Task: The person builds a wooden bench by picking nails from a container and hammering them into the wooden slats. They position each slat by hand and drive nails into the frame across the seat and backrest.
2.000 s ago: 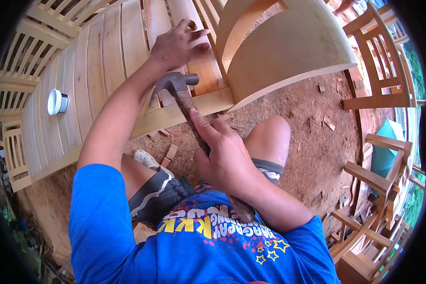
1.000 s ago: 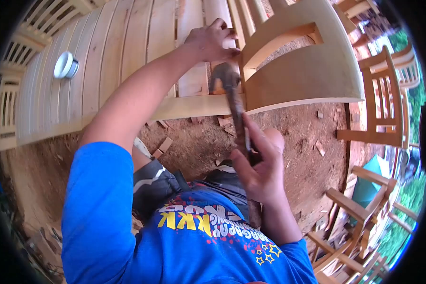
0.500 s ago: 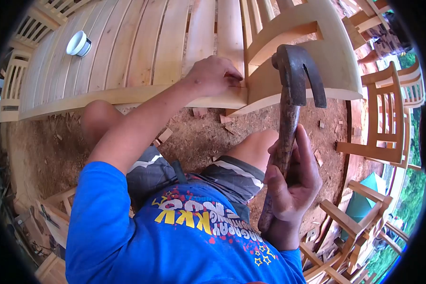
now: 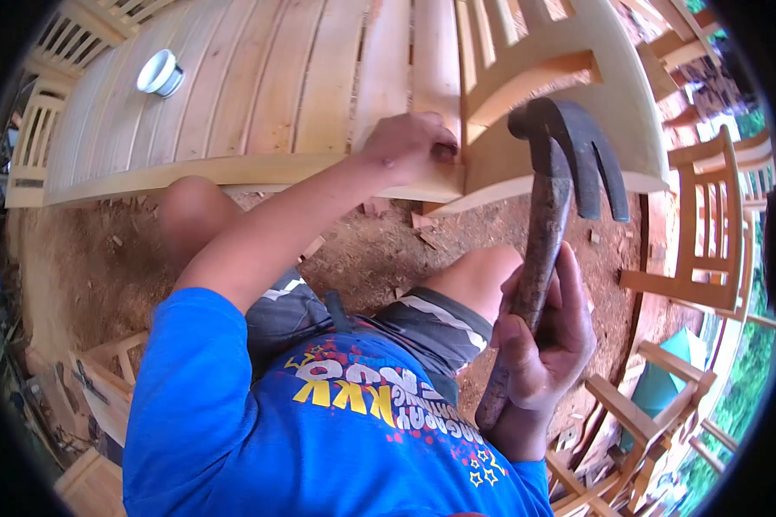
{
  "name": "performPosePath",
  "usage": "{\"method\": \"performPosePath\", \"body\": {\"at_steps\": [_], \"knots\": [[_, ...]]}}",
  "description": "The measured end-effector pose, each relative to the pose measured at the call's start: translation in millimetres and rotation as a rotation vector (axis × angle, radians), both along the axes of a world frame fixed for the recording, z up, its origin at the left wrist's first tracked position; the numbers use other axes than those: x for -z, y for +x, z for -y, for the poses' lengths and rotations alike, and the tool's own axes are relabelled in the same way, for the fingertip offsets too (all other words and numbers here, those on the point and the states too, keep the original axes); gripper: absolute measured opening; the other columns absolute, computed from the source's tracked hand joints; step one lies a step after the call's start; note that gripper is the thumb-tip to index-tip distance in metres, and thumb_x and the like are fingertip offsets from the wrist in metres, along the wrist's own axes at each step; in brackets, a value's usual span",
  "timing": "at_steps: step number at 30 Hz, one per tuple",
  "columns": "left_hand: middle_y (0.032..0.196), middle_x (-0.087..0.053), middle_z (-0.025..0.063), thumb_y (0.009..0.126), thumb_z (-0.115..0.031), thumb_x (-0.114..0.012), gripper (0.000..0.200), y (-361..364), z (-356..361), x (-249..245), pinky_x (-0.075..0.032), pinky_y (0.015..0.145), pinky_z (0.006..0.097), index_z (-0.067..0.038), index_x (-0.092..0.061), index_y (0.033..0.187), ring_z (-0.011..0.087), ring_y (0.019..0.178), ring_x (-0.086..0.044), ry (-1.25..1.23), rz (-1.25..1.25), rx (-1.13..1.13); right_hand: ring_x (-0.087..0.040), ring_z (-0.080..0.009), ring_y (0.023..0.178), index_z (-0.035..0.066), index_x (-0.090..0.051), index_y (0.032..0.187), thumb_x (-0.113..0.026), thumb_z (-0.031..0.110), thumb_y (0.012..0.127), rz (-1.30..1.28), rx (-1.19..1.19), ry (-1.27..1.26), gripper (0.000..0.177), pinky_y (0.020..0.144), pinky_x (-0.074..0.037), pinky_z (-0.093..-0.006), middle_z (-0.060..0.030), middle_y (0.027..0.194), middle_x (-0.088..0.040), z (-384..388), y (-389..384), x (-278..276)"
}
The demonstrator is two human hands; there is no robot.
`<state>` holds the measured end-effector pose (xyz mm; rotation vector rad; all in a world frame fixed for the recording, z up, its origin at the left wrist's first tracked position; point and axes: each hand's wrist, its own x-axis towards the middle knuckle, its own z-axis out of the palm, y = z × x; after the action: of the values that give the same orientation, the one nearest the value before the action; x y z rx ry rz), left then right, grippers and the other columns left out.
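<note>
My left hand [image 4: 408,148] rests at the front corner of a slatted wooden bench [image 4: 259,170], beside the curved armrest [image 4: 578,129]. Its fingers are pressed together against the wood, and whatever they pinch is too small or hidden to make out. In my right hand [image 4: 547,340] is a claw hammer [image 4: 547,233], gripped by its worn handle. The dark hammer head is up, in front of the armrest, with its claw on the right side. Hammer and bench corner are apart.
A white cup [image 4: 160,74] lies tilted on the slats at the left. Wooden chairs [image 4: 707,224] and frames stand at the right. Wood scraps litter the dirt floor [image 4: 362,250]. A person's arm [image 4: 683,118] shows at the upper right.
The hammer head has turned a little and swung right, so both claw prongs show. My left hand stays at the bench corner. The whole view has shifted slightly.
</note>
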<state>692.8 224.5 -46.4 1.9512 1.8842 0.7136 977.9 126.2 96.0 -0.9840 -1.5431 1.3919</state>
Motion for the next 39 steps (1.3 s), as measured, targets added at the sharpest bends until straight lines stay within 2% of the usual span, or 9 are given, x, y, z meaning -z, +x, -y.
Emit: {"method": "performPosePath", "body": {"at_steps": [4,8,11,12,15,21,26,31,39], "knots": [[0.108,-0.076,0.0079,0.095,-0.022,-0.076,0.023,-5.4,-3.9,-10.6,-0.060,0.093,0.0433,-0.015,-0.084,0.115,0.0306,0.106,-0.074,-0.100,-0.009,0.044,-0.065,-0.0094,0.076,-0.007,-0.043,0.165,-0.088,0.028,0.092,-0.078,-0.003,-0.078,0.093,0.069,-0.052,-0.0228,-0.0137,0.109,-0.073,-2.1,-16.7,-3.1],[0.110,-0.079,0.0143,0.096,-0.022,-0.079,0.028,-24.5,-18.1,-20.3,-0.059,0.093,0.0448,-0.016,-0.085,0.123,0.0325,0.104,-0.075,-0.211,0.129,0.233,-0.066,-0.0099,0.082,-0.007,-0.043,0.165,-0.085,0.022,0.091,-0.024,-0.032,-0.080,0.089,0.071,-0.052,-0.0227,-0.0144,0.112,-0.073,-2.7,-20.5,0.8],[0.108,-0.081,0.0142,0.096,-0.020,-0.079,0.032,-38.1,-34.0,-46.8,-0.059,0.094,0.0446,-0.015,-0.083,0.127,0.0321,0.103,-0.076,-0.481,0.321,0.211,-0.069,-0.0159,0.094,-0.008,-0.047,0.163,-0.076,0.006,0.088,0.053,-0.101,-0.090,0.082,0.088,-0.055,-0.0289,-0.0130,0.113,-0.073,-0.2,-8.3,14.0],[0.103,-0.082,0.0140,0.098,-0.030,-0.077,0.036,-55.1,-54.0,-11.1,-0.060,0.097,0.0458,-0.015,-0.081,0.131,0.0313,0.104,-0.078,-0.332,0.385,0.268,-0.070,-0.0176,0.100,-0.008,-0.049,0.161,-0.074,0.002,0.087,0.137,-0.126,-0.087,0.079,0.094,-0.055,-0.0317,-0.0123,0.113,-0.074,1.9,-1.2,20.1],[0.120,-0.079,0.0144,0.101,-0.046,-0.071,0.049,-62.8,-74.2,-31.1,-0.059,0.105,0.0466,-0.016,-0.076,0.140,0.0293,0.116,-0.076,-0.154,-0.036,-0.036,-0.070,-0.0161,0.101,-0.008,-0.049,0.161,-0.073,0.002,0.088,0.183,-0.211,-0.088,0.077,0.094,-0.055,-0.0308,-0.0117,0.111,-0.074,11.1,7.9,42.9],[0.160,-0.054,0.0124,0.103,-0.058,-0.063,0.062,-60.7,-79.8,-13.7,-0.053,0.115,0.0462,-0.019,-0.067,0.151,0.0307,0.141,-0.061,-0.113,-0.214,-0.243,-0.071,-0.0176,0.099,-0.006,-0.049,0.162,-0.071,-0.002,0.088,0.280,-0.283,-0.188,0.077,0.093,-0.055,-0.0308,-0.0118,0.111,-0.074,28.5,10.9,65.4],[0.160,-0.053,0.0162,0.101,-0.068,-0.058,0.072,-53.0,-79.3,-12.1,-0.056,0.112,0.0465,-0.018,-0.067,0.152,0.0301,0.145,-0.058,-0.178,-0.381,-0.289,-0.073,-0.0219,0.108,-0.007,-0.050,0.161,-0.069,-0.004,0.088,0.375,-0.318,-0.106,0.076,0.099,-0.055,-0.0340,-0.0149,0.119,-0.075,17.7,2.3,69.1],[0.162,-0.051,0.0176,0.098,-0.077,-0.055,0.079,-50.4,-89.6,0.2,-0.057,0.111,0.0498,-0.022,-0.066,0.154,0.0353,0.145,-0.058,-0.153,-0.433,-0.316,-0.069,-0.0355,0.133,-0.011,-0.050,0.158,-0.070,-0.004,0.088,0.264,-0.331,0.042,0.073,0.114,-0.050,-0.0396,-0.0282,0.137,-0.072,4.7,-18.9,83.2],[0.169,-0.043,0.0173,0.102,-0.074,-0.052,0.070,-49.7,-82.8,0.8,-0.057,0.110,0.0512,-0.032,-0.064,0.156,0.0346,0.146,-0.058,-0.117,-0.436,-0.336,-0.072,-0.0433,0.125,-0.008,-0.047,0.161,-0.071,-0.003,0.088,0.251,-0.347,0.139,0.076,0.109,-0.053,-0.0404,-0.0321,0.133,-0.071,6.7,-19.4,95.3]]}}
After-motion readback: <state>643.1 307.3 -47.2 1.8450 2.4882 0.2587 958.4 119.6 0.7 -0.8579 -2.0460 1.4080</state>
